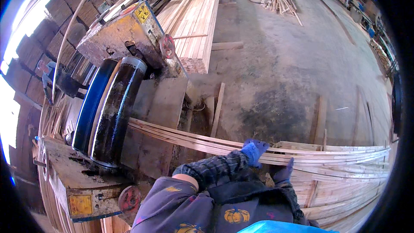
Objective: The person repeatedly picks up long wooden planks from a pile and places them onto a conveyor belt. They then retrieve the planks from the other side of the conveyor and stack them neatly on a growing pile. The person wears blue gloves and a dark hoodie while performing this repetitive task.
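Observation:
A bundle of long, thin wooden strips [202, 144] runs from the front of a roller machine [116, 112] across to the right, just ahead of my body. My left hand [255, 151], in a blue glove, is closed over the strips from above near their middle. Close beside it, my right hand [283, 173], in a darker glove, holds the near side of the same bundle with one finger or thumb pointing up across it. Part of the right hand's grip is hidden. The strips' left ends rest at the machine's bed, beside the dark roller.
Stacked boards [345, 190] lie to my right under the strips. A long lumber stack [194, 21] stands beyond the machine, with scrap sticks [278, 0] on the floor farther off. Red handwheels [129, 198] jut from the machine. Another person [64, 80] stands behind the rollers.

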A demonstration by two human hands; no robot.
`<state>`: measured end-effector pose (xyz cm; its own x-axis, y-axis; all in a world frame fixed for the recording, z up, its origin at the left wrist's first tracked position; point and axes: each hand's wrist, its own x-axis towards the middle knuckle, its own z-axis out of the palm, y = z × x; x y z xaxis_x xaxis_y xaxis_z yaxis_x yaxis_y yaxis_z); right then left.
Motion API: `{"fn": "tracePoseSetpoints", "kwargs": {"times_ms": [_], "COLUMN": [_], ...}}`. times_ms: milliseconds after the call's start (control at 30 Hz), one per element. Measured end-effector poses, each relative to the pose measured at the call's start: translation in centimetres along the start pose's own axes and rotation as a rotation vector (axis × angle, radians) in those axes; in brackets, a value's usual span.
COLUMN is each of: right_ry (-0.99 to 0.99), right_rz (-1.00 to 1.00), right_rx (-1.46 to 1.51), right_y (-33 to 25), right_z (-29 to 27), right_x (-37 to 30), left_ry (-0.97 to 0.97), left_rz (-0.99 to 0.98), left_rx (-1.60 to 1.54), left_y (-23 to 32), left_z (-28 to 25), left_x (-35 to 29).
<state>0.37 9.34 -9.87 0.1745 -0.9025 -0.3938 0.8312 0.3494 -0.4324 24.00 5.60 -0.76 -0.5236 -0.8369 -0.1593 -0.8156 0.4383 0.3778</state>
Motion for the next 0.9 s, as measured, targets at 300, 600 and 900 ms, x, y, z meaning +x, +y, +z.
{"fn": "tracePoseSetpoints", "kwargs": {"times_ms": [300, 600, 900], "right_ry": [0.372, 0.253, 0.047], "right_rz": [-0.321, -0.356, -0.111], "right_rx": [0.189, 0.099, 0.052], "right_y": [-14.5, -12.5, -0.5], "right_z": [-5.9, -8.8, 1.9], "right_x": [0.1, 1.6, -2.0], "left_ry": [0.021, -0.294, 0.057], "left_rz": [-0.014, -0.305, -0.005], "left_rx": [-0.061, 0.042, -0.088], "left_y": [-9.3, -12.6, -2.0], "left_z": [1.5, -6.1, 0.6], "left_x": [-8.6, -16.1, -5.7]}}
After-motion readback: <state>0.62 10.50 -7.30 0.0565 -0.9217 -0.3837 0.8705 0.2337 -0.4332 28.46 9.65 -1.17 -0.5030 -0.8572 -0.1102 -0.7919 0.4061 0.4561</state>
